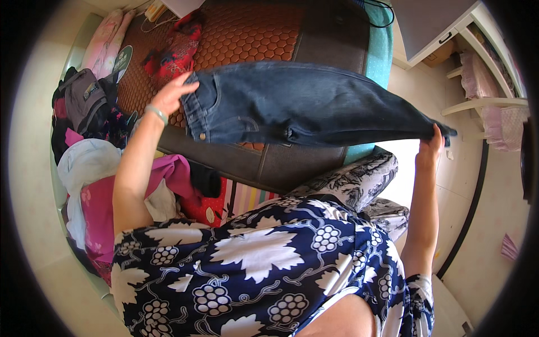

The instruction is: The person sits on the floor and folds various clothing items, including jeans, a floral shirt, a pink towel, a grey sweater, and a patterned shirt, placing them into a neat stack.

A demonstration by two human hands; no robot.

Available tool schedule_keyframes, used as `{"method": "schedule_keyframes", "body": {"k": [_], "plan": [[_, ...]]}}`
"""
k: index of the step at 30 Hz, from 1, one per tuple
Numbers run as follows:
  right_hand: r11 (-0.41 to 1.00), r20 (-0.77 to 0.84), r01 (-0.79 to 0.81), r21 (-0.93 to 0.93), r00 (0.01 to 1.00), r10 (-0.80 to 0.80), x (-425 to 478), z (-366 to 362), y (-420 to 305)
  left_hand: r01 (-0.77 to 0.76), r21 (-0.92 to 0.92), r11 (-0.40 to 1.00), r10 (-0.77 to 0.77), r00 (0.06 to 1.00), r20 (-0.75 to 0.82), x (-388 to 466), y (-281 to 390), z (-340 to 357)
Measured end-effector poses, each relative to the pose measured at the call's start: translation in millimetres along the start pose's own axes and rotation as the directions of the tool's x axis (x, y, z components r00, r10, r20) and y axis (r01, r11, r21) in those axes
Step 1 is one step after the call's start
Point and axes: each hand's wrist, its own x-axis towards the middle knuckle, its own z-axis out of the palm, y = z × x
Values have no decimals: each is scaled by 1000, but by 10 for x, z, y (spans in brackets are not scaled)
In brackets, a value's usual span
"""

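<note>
A pair of dark blue jeans (pixel 303 101) stretches sideways in front of me, folded lengthwise with one leg over the other. The waistband, with a metal button, is at the left, where my left hand (pixel 174 92) grips its upper corner. At the far right end, my right hand (pixel 433 141) pinches the leg hems. Beneath the jeans lies a bed mat (pixel 248 31) with a brown honeycomb pattern and dark borders, partly hidden by the denim. A red and black patterned cloth (pixel 179 50) rests on the mat just beyond my left hand.
Piled clothes, including a magenta garment (pixel 101 210) and a pale blue one (pixel 88 158), lie at the left beside a grey backpack (pixel 84 99). A round fan (pixel 124 59) is behind them. A white cabinet with a grey door (pixel 433 25) stands far right.
</note>
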Motion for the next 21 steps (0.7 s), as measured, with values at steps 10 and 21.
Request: {"method": "schedule_keyframes", "body": {"k": [10,21], "plan": [[998,-281,-59,-11,958,54,-270,-1146,376,151,-151,977,-141,987,72,196,-440,263],[987,-206,128,-100,968,-146,-446,-840,-9,57,-110,992,-38,984,173,-69,-577,-44]]}}
